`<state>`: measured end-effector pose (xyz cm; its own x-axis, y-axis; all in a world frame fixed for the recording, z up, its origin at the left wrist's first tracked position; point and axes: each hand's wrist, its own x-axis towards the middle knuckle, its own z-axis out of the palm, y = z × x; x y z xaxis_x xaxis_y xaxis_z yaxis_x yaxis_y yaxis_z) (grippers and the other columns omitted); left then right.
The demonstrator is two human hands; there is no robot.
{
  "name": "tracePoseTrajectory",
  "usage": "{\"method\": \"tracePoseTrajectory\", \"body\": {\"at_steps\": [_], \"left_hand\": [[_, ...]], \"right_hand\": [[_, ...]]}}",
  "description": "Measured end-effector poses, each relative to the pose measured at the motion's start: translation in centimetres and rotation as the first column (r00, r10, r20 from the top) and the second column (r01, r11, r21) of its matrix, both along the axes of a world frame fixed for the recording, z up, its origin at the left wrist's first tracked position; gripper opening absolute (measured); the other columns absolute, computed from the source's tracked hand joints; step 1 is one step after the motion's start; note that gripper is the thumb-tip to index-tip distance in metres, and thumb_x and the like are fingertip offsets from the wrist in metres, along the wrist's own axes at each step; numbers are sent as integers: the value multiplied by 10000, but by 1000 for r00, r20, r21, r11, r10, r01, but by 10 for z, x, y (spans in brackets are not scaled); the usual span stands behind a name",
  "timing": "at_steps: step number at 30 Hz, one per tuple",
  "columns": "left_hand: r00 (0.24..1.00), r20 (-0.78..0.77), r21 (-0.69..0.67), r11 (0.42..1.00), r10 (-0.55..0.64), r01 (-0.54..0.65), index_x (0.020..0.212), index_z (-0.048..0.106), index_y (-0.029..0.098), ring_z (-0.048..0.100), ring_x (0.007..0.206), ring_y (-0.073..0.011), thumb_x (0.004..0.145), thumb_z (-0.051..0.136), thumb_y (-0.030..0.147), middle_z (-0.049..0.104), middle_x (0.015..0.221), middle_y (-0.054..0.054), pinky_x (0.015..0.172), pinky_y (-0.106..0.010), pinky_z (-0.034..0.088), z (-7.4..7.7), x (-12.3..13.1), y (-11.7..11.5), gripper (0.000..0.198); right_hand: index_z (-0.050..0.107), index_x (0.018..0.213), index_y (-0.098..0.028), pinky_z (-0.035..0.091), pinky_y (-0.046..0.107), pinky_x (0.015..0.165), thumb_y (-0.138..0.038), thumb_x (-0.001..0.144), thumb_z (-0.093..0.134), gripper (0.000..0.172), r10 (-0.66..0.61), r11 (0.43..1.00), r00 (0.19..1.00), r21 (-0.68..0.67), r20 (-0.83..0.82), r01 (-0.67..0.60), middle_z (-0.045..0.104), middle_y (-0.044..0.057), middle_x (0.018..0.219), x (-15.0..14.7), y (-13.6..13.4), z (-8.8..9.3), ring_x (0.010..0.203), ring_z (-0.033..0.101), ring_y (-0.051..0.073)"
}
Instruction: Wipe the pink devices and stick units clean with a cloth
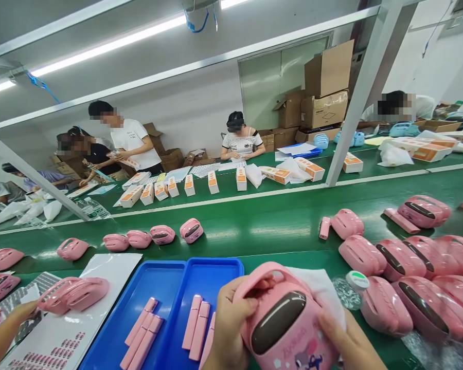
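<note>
The left hand point(231, 321) is closed round the carry handle point(270, 266) of a pink case point(299, 339), fingers through the loop and thumb along its near side. The right hand point(345, 339) is curled at the opposite edge, thumb on the front, with a white cloth point(324, 285) seemingly caught between hand and shell. How tightly either presses, I cannot tell. The 2 hands hold the case up, tilted, at the bottom of the view, its dark window point(278, 322) and printed front facing the camera.

The step in hand looks like wiping or checking the shell's outside. The next move, as I judge it, calls for a firm left hold on the handle while the right hand works the cloth over the side, fingers kept off the glossy window.

Largest around this is the green belt point(262, 221), with loose cases along it. Nearer, 2 blue trays point(162, 280) lie side by side, left of the held case. Left of them, a white sheet point(116, 267) bears 2 cases point(75, 297), with a co-worker's hand point(29, 311) at them. A packed cluster of cases point(388, 303) stands to the right, a clear bottle point(347, 292) beside it. Pink sticks point(195, 324) lie in both trays, at least 3 in each. Smallest are the stickers point(54, 354) on the sheet.
</note>
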<state>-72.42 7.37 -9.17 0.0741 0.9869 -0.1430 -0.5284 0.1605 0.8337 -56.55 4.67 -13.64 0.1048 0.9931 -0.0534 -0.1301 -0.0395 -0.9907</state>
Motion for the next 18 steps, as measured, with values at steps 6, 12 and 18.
{"method": "tracePoseTrajectory", "body": {"at_steps": [6,12,18], "left_hand": [[929,-344,141,971,-135,193,712,753,146,555,711,-212,489,538,151,681,717,-70,651,-277,408,19,-3,1,310],[980,-182,-51,996,-79,70,748,710,140,556,746,-194,533,611,182,668,754,-59,684,-264,419,24,4,0,241],[994,-91,-155,987,-56,42,833,659,144,557,696,-134,638,616,170,643,746,-20,641,-217,416,18,8,3,202]], "right_hand": [[664,1034,-214,479,410,857,-558,645,680,519,378,924,914,128,-148,-361,676,97,1023,6,14,21,1022,592,314],[670,1068,-197,548,353,760,-493,752,615,437,114,986,989,109,97,-124,717,60,876,5,18,13,896,655,292],[526,1263,-296,414,376,1001,-324,881,504,384,-47,764,887,589,458,-264,542,35,1298,-1,15,-10,1191,496,243]]}}
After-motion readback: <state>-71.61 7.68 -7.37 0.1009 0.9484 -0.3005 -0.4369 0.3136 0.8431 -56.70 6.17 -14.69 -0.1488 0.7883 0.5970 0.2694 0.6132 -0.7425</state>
